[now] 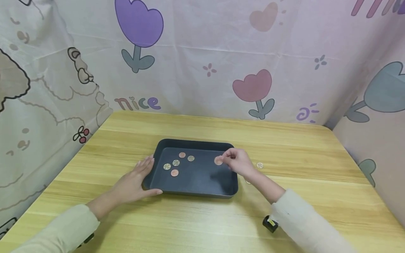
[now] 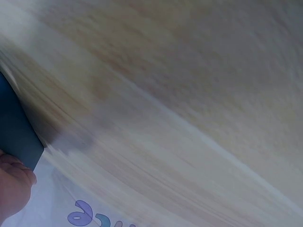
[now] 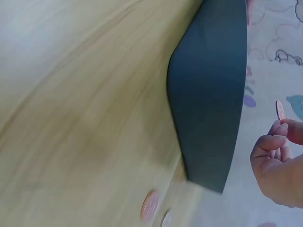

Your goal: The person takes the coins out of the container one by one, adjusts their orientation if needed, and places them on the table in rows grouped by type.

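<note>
A copper-coloured coin (image 1: 218,160) is pinched between the thumb and fingers of my right hand (image 1: 238,162), held over the right part of a dark shallow tray (image 1: 202,179). The right wrist view shows the same coin (image 3: 280,110) edge-on at the fingertips, above the tray wall (image 3: 208,94). Inside the tray's left half lie several coins, some copper-coloured (image 1: 174,173), some gold-coloured (image 1: 167,166). My left hand (image 1: 134,184) touches the tray's left side with extended fingers, its thumb along the front-left corner. In the left wrist view only a bit of that hand (image 2: 14,184) shows.
Right of the tray, a pale coin (image 1: 259,165) lies on the wooden table (image 1: 196,225); another coin (image 1: 248,182) is partly hidden by the right wrist. A black device (image 1: 270,224) sits at the right sleeve. A printed cloth (image 1: 196,42) hangs behind the table.
</note>
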Tool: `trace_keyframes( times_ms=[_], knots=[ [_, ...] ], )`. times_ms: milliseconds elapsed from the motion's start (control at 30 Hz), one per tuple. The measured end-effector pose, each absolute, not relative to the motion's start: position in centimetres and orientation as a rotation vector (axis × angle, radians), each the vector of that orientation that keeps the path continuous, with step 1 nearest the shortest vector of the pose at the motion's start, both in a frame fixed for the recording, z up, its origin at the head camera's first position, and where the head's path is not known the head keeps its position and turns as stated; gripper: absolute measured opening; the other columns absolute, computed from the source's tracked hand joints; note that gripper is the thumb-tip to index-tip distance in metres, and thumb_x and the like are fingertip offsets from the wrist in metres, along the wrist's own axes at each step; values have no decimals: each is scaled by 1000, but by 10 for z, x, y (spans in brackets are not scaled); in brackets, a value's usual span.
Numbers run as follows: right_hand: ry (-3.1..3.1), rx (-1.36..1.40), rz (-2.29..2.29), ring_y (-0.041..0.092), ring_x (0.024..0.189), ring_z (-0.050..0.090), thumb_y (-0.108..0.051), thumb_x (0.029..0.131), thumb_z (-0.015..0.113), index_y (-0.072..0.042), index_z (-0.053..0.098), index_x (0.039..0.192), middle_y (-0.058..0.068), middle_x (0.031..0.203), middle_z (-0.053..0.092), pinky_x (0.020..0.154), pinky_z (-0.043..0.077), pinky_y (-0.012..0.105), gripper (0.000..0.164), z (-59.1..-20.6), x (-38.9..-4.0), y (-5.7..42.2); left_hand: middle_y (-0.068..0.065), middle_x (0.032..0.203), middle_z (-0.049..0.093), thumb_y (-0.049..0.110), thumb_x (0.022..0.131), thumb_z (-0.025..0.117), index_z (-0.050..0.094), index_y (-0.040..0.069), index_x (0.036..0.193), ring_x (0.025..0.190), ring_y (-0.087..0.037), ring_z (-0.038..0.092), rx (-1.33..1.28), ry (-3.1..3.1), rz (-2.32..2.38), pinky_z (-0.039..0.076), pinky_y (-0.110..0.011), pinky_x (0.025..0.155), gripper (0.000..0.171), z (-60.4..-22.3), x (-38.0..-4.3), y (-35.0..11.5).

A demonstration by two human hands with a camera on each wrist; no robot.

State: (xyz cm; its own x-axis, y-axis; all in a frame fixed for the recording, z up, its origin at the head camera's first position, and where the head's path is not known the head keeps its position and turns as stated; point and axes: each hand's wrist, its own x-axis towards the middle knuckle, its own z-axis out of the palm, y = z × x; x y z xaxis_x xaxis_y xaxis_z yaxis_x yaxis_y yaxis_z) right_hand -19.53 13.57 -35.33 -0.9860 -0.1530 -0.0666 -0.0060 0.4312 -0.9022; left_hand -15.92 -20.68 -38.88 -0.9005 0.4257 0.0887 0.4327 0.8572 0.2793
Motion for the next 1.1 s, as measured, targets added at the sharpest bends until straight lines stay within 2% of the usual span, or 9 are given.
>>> trace_keyframes(
  times_ms=[133,533,933,1100],
  knots=[
    [2518,-76,-1630,7,52,43,-9,88,58,3,59,84,0,63,52,45,36,16,13,-352,-191,154,-22,151,23,66,71,64,28,-7,142,140,-38,23,-694,-3007,-459,25,-51,113,107,-388,-159,-208],
    [2549,38,-1586,4,54,42,-13,90,57,4,56,90,-3,66,51,49,39,17,17,-350,-171,213,-22,151,23,65,72,64,29,-7,141,139,-39,23,-712,-3001,-459,24,-49,115,107,-388,-161,-208],
    [2584,175,-1425,5,58,46,-19,93,54,5,56,96,-3,69,53,50,43,18,24,-373,-153,271,-22,151,24,66,71,64,29,-8,141,139,-39,23,-701,-3008,-467,25,-51,114,108,-387,-159,-207],
    [2578,195,-1356,4,55,45,-19,93,55,4,57,91,-3,70,55,48,44,17,23,-382,-151,291,-22,151,24,67,71,63,29,-8,141,140,-39,22,-694,-3022,-469,25,-52,113,109,-386,-159,-206]
  ],
)
